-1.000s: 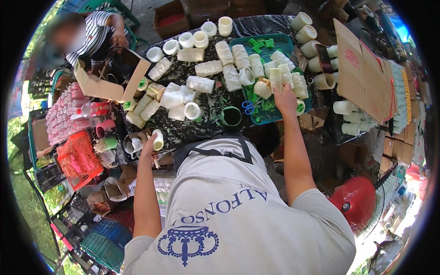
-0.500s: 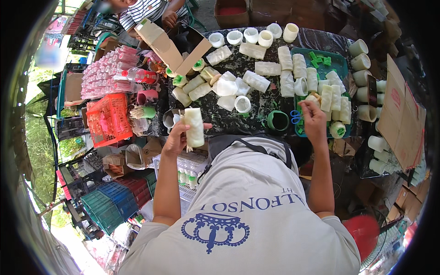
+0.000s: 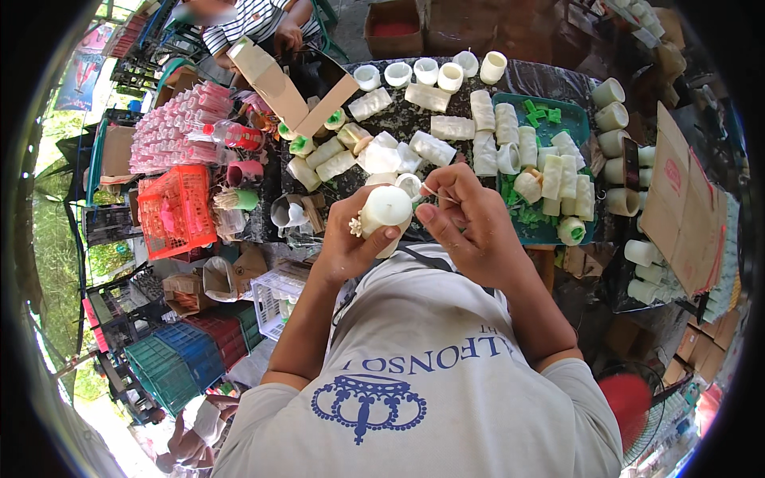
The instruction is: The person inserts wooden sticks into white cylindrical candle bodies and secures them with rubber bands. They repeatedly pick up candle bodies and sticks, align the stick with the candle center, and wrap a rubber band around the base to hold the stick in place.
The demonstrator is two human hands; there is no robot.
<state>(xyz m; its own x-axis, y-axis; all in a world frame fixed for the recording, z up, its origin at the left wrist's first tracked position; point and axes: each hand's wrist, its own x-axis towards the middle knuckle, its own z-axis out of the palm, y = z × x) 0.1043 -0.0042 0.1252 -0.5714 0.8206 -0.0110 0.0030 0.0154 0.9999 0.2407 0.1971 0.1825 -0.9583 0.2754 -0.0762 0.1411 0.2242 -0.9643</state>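
Note:
My left hand (image 3: 351,239) grips a cream-white cylinder, a rolled stack or candle-like roll (image 3: 386,209), held upright close to my chest. My right hand (image 3: 466,219) is right beside it, fingers pinched on something thin like a thread or band (image 3: 434,193) at the roll's top. Both hands are raised above the near edge of a dark table (image 3: 526,80). Many similar white rolls (image 3: 446,127) lie across that table.
A green tray (image 3: 582,127) with white rolls and green pieces sits at the right. An open cardboard box (image 3: 279,88), an orange basket (image 3: 179,211), pink bottles (image 3: 171,131) and crates stand at the left. Another person in a striped shirt (image 3: 247,20) sits across. Cardboard sheets (image 3: 677,199) lean right.
My left hand brought the white roll up from the table's left side toward my chest. My right hand left the green tray and came over to the roll's top.

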